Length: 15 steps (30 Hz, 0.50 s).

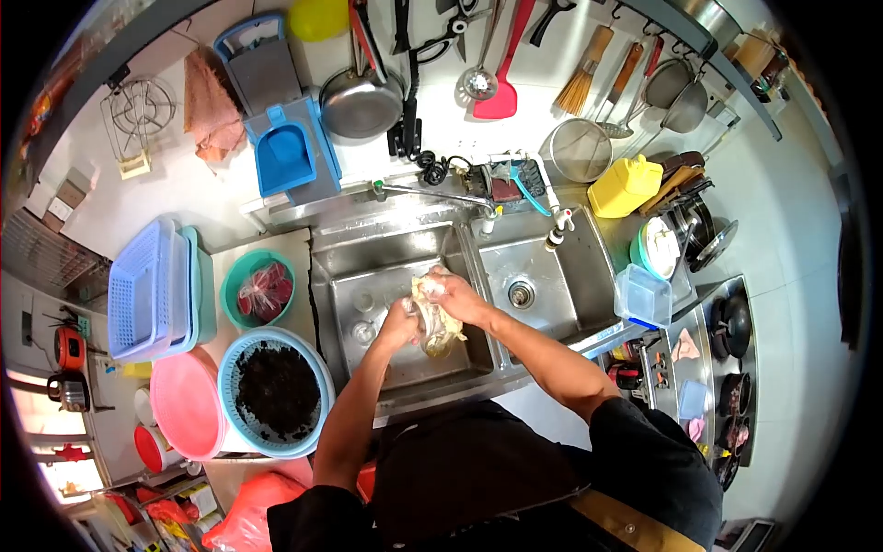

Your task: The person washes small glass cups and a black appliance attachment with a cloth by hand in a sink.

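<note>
Over the left basin of the steel sink (322, 276), both hands grip one pale yellow, limp, wet-looking piece that resembles raw poultry (440, 324). My left hand (400, 324) is closed on its left side. On its upper right, the fingers of my right hand (455, 296) are wrapped round it. Its lower end hangs down inside the basin, and its exact kind is hard to make out. Above the divider between the basins reaches the long faucet spout (432, 191).
Left of the sink are a light-blue basket of dark, shredded-looking stuff (280, 391), a green bowl (241, 317) with a bagged red item, and a pink basin (189, 405). A yellow jug (625, 187) and a clear plastic box (644, 296) stand on the right. Pans and utensils hang behind.
</note>
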Motion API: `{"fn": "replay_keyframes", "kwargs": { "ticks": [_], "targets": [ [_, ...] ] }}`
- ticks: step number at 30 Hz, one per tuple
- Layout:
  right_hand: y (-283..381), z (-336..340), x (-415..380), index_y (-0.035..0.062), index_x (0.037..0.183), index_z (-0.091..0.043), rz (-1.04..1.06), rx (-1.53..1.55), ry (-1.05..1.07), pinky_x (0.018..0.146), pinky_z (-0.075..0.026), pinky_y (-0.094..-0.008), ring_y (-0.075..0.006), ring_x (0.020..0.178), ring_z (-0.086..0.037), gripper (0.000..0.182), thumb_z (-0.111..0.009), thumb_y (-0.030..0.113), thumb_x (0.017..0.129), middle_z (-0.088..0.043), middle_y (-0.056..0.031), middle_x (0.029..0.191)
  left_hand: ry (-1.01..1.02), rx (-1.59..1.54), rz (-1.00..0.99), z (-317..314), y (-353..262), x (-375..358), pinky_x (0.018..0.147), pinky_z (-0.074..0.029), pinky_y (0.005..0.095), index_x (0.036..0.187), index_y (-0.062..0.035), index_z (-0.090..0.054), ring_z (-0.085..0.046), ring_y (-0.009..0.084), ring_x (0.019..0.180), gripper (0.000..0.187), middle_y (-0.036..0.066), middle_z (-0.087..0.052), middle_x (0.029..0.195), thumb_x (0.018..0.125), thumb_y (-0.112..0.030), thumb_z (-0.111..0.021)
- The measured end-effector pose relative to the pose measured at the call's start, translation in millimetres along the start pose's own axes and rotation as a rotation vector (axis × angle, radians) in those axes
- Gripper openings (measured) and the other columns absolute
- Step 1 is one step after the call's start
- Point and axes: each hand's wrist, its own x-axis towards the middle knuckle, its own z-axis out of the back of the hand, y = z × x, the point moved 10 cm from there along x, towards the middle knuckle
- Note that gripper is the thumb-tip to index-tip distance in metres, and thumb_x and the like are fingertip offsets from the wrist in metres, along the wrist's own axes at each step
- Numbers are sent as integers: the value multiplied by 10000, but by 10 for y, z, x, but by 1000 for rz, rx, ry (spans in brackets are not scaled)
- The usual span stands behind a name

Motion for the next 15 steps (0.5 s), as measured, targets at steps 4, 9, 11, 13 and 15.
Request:
{"fn": "replay_keyframes", "kwargs": {
  "ticks": [4, 9, 11, 13, 15],
  "targets": [
    [-462, -232, -166, 3, 1152, -608, -529, 1009, -33, 834, -536, -324, -170, 970, -641, 270, -591, 176, 946, -658, -83, 1082, -14, -248, -37, -115, -58, -155, 353, -297, 214, 999, -57, -646, -531, 61, 491, 136, 33, -647, 734, 908, -139, -587],
    [-751, -654, -397, 53, 1078, -635, -662, 1467, -429, 781, -564, -361, -218, 854, -682, 271, -489, 260, 983, -693, -95, 990, -318, -289, -120, 36, 166, 59, 556, -464, 241, 1073, -38, -650, -636, 116, 681, 218, 54, -694, 902, 898, -167, -629],
    [-858, -782, -548, 74, 1027, -636, -783, 1428, -523, 665, -559, -351, -218, 767, -671, 303, -418, 283, 1000, -688, -85, 933, -482, 196, -202, 270, 358, 130, 744, -515, 300, 1150, -17, -636, -671, 167, 863, 326, 58, -711, 947, 865, -171, -665],
    [-1029, -869, -733, 57, 1080, -617, -923, 1299, -464, 520, -539, -347, -221, 671, -660, 371, -301, 237, 1006, -686, -88, 906, -651, 313, -192, 400, 380, 41, 750, -516, 326, 1194, -8, -617, -681, 207, 854, 385, 93, -718, 947, 845, -163, -671],
    [-1056, -998, -802, 65, 1069, -613, -920, 1349, -436, 457, -505, -339, -213, 631, -648, 361, -290, 210, 998, -676, -89, 885, -778, 431, -189, 485, 294, -40, 752, -516, 365, 1224, -3, -597, -681, 274, 854, 428, 145, -712, 940, 829, -151, -671]
  ]
}}
